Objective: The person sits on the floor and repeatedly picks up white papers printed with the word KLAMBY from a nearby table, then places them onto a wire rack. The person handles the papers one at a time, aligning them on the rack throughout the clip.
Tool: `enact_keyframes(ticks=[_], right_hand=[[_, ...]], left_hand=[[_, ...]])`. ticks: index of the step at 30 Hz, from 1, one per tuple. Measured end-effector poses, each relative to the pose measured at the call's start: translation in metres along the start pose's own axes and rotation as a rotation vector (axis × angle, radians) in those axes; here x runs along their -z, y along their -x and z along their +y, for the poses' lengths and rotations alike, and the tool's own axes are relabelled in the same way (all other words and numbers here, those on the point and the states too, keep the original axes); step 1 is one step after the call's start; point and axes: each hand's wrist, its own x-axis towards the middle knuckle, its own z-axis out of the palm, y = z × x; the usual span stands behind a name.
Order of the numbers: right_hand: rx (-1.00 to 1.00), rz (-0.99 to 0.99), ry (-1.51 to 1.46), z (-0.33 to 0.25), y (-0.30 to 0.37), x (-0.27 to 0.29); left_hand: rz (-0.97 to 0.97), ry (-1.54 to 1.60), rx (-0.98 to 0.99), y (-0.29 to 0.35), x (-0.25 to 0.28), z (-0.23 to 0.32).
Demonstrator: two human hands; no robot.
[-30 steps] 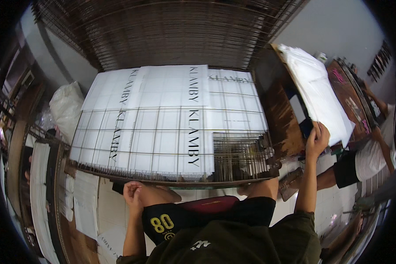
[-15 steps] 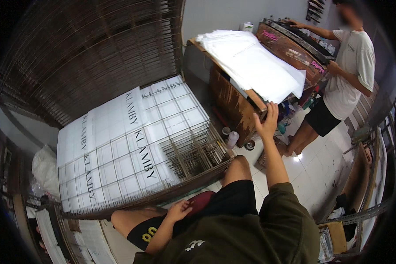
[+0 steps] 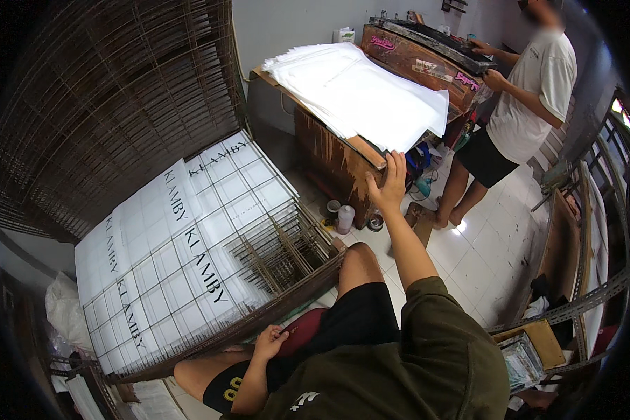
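My right hand is stretched out at the near corner of a wooden table, fingers spread and fingertips by the edge; firm contact is hard to tell. A fanned stack of large white sheets covers the tabletop. Low by my left thigh, my left hand is closed, thumb and fingers together near a dark red patch. Whatever it may hold is too small to make out. To my left, white printed sheets with black lettering lie on a wire drying rack.
Raised wire shelves stand behind the rack. A co-worker handles a dark frame over a wooden bench. A pale bottle and a cup stand on the floor beside the table. Metal shelving is at the right.
The view has swung to the right, so the rack and table sit further left. My right hand stays by the table corner. The co-worker's far hand has come along the frame toward their body.
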Motion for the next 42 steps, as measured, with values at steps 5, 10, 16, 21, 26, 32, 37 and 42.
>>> enact_keyframes(ticks=[5,10,16,21,26,32,37,42], right_hand=[[-0.005,0.021,-0.014,0.002,0.000,0.005],[-0.041,0.028,-0.022,0.001,-0.004,0.007],[-0.139,0.024,-0.064,-0.004,-0.002,0.007],[-0.169,-0.019,-0.147,-0.005,0.001,0.020],[-0.216,-0.049,-0.196,-0.001,-0.001,0.031],[-0.386,0.175,-0.369,-0.009,-0.007,0.019],[-0.599,0.473,-0.713,0.013,-0.079,0.037],[-1.248,0.235,-1.711,0.075,-0.134,0.034]], left_hand=[[-0.002,-0.006,-0.041,-0.010,-0.001,-0.010],[0.031,0.138,-0.064,-0.007,-0.004,0.004],[0.126,0.080,-0.163,-0.018,-0.005,-0.024],[0.198,0.088,-0.270,-0.012,-0.003,-0.023],[0.285,-0.008,-0.305,-0.003,-0.004,-0.010],[0.243,-0.021,-0.297,0.019,-0.005,-0.002],[0.301,0.012,-0.323,0.021,0.006,-0.003],[0.365,0.095,-0.290,0.025,-0.003,0.004]])
